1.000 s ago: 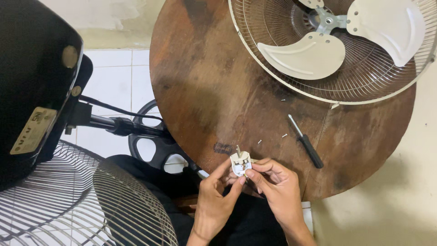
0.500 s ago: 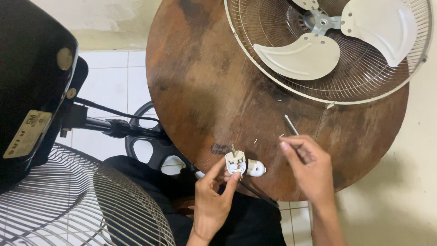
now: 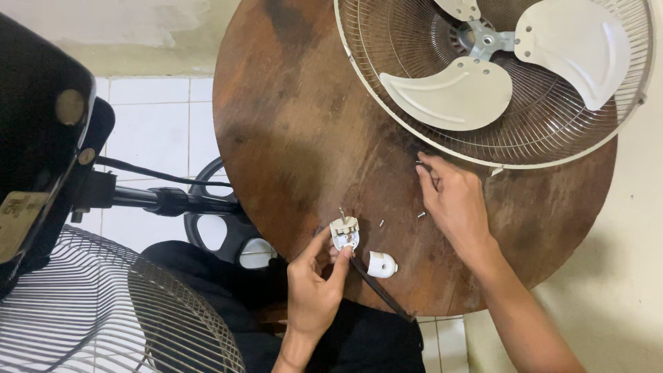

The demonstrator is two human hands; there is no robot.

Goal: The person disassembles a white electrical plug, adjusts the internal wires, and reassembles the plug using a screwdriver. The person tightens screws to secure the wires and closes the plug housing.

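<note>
Two hands: left hand [image 3: 314, 287] pinches opened white plug [image 3: 344, 232]; right hand [image 3: 452, 200] curled on table [image 3: 297, 138] nr fan guard [image 3: 497, 76], grip unclear.

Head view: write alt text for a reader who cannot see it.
A left hand pinches an opened white plug half at the edge of a round wooden table. The right hand reaches towards a fan guard; the plug cover lies nearby.
</note>
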